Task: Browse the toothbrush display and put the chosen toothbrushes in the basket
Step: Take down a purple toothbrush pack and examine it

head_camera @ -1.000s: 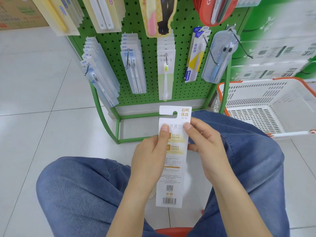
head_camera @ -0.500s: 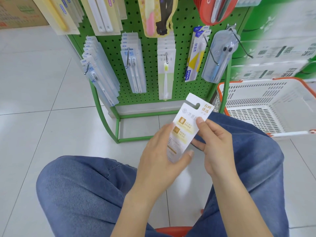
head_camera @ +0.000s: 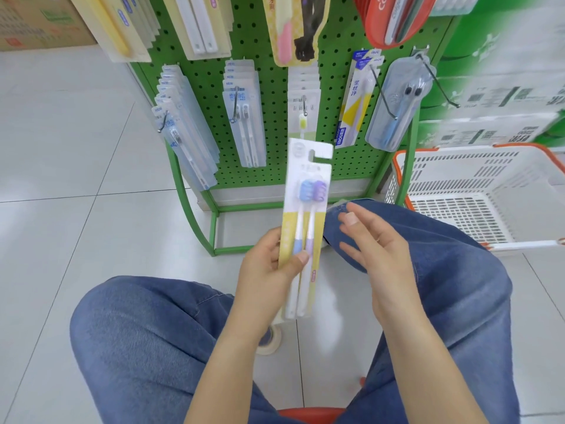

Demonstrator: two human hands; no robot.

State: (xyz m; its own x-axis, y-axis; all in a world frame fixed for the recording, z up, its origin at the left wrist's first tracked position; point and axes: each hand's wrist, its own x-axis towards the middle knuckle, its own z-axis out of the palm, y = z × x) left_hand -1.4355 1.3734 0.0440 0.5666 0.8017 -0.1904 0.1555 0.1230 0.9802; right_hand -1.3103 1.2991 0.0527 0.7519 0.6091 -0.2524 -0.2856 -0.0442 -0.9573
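Showing a seated person's denim-clad knees (head_camera: pixel 146 341) nearest the camera. Left hand (head_camera: pixel 269 270): grip clamped on a twin toothbrush pack (head_camera: pixel 305 228), thumb across its front, holding it upright between the knees; one brush blue, one purple, on a yellow-and-white card. Right hand (head_camera: pixel 376 249): fingers spread and relaxed, just beside the pack, not touching it. Beyond, a green pegboard display rack (head_camera: pixel 275 96) hung with packaged toothbrushes stands on the tiled floor (head_camera: pixel 61 185). A white shopping basket (head_camera: pixel 477 179) with an orange rim sits right of the rack.

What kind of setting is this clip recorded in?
Most likely a shop aisle: a green pegboard rack hung with packaged toothbrushes, a white plastic shopping basket with orange rim beside it, and stacked cartons behind.
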